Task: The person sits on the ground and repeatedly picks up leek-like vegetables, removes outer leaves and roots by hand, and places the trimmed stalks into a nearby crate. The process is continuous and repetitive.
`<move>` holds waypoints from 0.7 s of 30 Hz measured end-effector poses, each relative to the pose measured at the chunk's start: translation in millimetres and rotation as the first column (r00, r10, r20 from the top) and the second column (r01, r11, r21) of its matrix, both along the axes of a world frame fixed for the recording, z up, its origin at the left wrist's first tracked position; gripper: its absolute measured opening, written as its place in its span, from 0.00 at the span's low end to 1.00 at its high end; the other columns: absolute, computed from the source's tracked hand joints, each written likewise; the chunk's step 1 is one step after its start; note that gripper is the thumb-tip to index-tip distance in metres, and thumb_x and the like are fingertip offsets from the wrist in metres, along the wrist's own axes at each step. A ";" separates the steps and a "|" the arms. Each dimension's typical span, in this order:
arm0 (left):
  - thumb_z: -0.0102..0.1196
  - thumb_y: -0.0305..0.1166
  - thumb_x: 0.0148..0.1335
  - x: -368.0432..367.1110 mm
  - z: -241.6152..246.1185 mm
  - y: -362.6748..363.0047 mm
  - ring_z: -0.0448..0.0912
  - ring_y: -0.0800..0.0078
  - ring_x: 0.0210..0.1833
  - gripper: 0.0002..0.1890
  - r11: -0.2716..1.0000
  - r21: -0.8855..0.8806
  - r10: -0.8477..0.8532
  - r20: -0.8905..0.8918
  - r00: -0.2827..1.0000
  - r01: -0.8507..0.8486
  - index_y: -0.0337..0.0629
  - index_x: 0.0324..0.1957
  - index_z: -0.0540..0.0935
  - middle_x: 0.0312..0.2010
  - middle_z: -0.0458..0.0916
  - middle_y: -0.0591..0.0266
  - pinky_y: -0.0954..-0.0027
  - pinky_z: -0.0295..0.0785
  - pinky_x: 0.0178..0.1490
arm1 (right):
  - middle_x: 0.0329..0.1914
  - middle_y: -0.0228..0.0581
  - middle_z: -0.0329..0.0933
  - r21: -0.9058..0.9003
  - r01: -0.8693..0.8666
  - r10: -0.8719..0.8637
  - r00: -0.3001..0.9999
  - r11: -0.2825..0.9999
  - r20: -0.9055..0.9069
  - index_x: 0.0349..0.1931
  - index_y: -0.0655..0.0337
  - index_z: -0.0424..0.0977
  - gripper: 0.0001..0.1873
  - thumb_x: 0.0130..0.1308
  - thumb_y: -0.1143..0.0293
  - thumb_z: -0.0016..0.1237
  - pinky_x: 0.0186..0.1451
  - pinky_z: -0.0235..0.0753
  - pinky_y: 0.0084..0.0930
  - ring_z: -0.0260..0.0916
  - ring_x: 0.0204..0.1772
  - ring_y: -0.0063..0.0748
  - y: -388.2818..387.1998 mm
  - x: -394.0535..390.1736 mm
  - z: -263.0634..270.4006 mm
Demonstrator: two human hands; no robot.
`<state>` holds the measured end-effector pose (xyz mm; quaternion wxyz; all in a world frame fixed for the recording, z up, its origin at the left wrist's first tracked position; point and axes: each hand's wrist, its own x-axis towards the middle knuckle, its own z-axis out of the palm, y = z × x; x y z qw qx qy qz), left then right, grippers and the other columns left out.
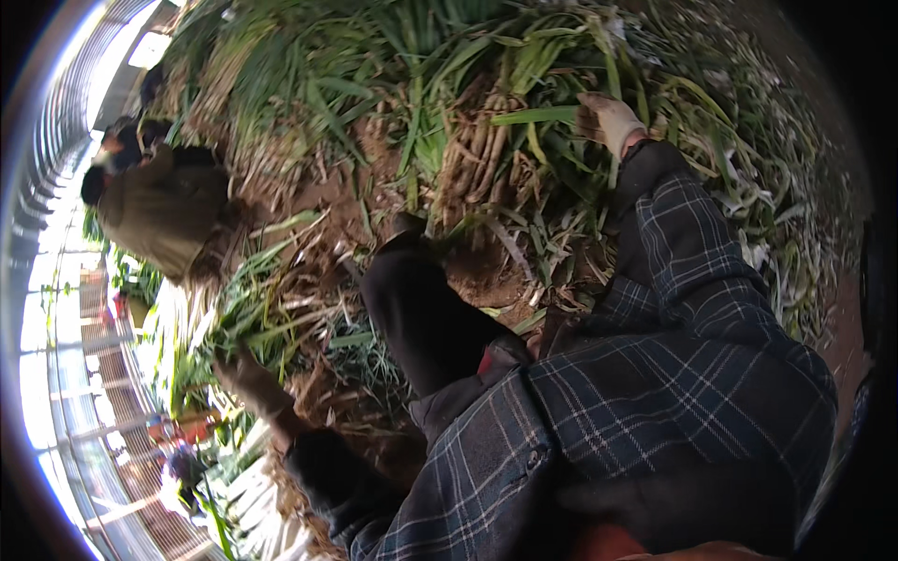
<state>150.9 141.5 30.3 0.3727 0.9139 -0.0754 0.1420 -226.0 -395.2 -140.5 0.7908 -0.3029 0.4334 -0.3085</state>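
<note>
My right hand [612,120], in a pale, soiled glove, is at the upper right. The end of a long green leaf [534,115] runs in between its thumb and fingers. Left of it lies a bundle of long onions or leeks [480,158], with soil on their pale stalks. My left hand [251,384], also gloved, is at the lower left against loose green leaves [263,308]. Blur and the leaves hide its fingertips, so its grip is unclear.
More leafy stalks [337,63] are heaped along the top. Trimmed leaves [779,182] cover the ground at right. A person in an olive jacket [165,203] bends over at left. White stalks [273,515] lie at lower left. My bent knee [410,294] is between my hands.
</note>
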 end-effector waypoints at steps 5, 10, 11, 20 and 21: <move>0.52 0.41 0.68 -46.0 -71.0 -239.2 0.82 0.70 0.41 0.17 0.689 0.186 -0.648 -0.276 0.710 0.701 0.49 0.55 0.82 0.41 0.86 0.61 0.69 0.76 0.48 | 0.47 0.40 0.78 -0.094 0.030 -0.034 0.999 0.995 -0.039 0.62 0.60 0.70 0.24 0.70 0.58 0.53 0.48 0.85 0.39 0.78 0.44 0.39 -10.1 6.2 11.2; 0.54 0.39 0.65 -120.4 -200.2 -348.6 0.81 0.48 0.48 0.17 -0.005 0.296 -0.610 -0.758 0.232 0.955 0.42 0.51 0.77 0.48 0.82 0.46 0.55 0.78 0.50 | 0.34 0.33 0.77 -0.263 -0.160 0.110 0.974 0.951 -0.197 0.49 0.58 0.75 0.11 0.72 0.64 0.51 0.36 0.80 0.26 0.76 0.33 0.26 -8.0 26.3 8.6; 0.55 0.42 0.63 -129.5 -221.2 -355.0 0.80 0.47 0.51 0.23 0.109 0.355 -0.565 -0.747 0.351 0.929 0.38 0.55 0.74 0.46 0.83 0.45 0.53 0.76 0.55 | 0.34 0.32 0.77 -0.322 -0.220 0.146 0.960 0.921 -0.237 0.49 0.58 0.75 0.10 0.72 0.65 0.50 0.35 0.79 0.24 0.75 0.32 0.24 -4.9 30.3 10.5; 0.56 0.57 0.60 -138.8 -280.4 -390.6 0.82 0.49 0.52 0.36 0.207 0.558 -0.443 -0.679 0.585 0.804 0.42 0.62 0.70 0.51 0.82 0.47 0.56 0.75 0.55 | 0.37 0.43 0.81 -0.505 -0.745 0.022 0.569 0.436 -0.822 0.45 0.60 0.75 0.11 0.68 0.64 0.51 0.46 0.77 0.33 0.80 0.43 0.46 16.4 39.3 27.1; 0.58 0.57 0.57 -142.0 -277.7 -394.8 0.82 0.50 0.52 0.37 0.287 0.516 -0.394 -0.705 0.590 0.807 0.42 0.62 0.70 0.51 0.82 0.47 0.57 0.75 0.55 | 0.37 0.43 0.81 -0.514 -0.741 0.009 0.573 0.433 -0.819 0.45 0.60 0.74 0.11 0.68 0.64 0.51 0.46 0.77 0.34 0.79 0.42 0.47 16.5 38.9 28.3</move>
